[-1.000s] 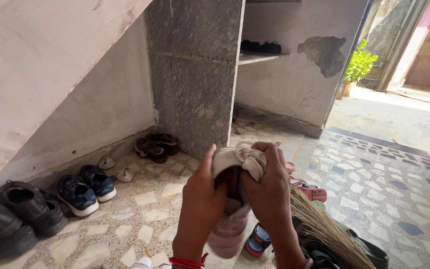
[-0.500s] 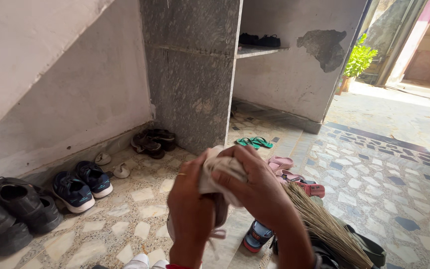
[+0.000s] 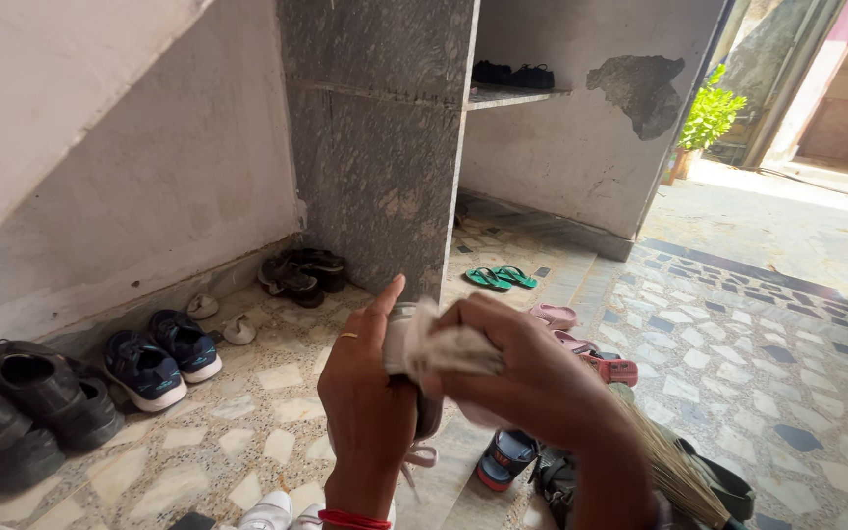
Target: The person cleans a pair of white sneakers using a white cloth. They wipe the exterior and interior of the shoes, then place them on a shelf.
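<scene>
At the bottom centre, two hands meet over one shoe. The left hand (image 3: 370, 393) grips the shoe (image 3: 426, 412) from the 9 o'clock side, thumb raised, a ring on one finger and a red band at the wrist. The right hand (image 3: 532, 378) is clenched around one pale cloth (image 3: 434, 345), pressing it against the top of the shoe; most of the shoe is hidden behind the hands, with a pinkish lace dangling below.

Along the wall at 9 o'clock stand two dark blue sneakers (image 3: 164, 355) with white soles. Further toward 8 o'clock sit two chunky black shoes (image 3: 26, 407). Between the sneakers and the stone pillar (image 3: 380, 147) lie two small pale slippers (image 3: 220, 319), and at the pillar's foot, around 11 o'clock from the hands, two dark brown shoes (image 3: 301, 273).

At 1 o'clock from the hands lie two green flip-flops (image 3: 503, 279). Just right of the hands are two pink sandals (image 3: 563, 326) and one red sandal (image 3: 612, 370). Below the right hand sits one blue and red sandal (image 3: 504, 459), beside one straw broom (image 3: 669, 461) running toward 5 o'clock.

On the shelf (image 3: 512, 96) at 12 o'clock rest two black shoes (image 3: 512, 75). One green potted plant (image 3: 711, 118) stands by the doorway at 2 o'clock.
</scene>
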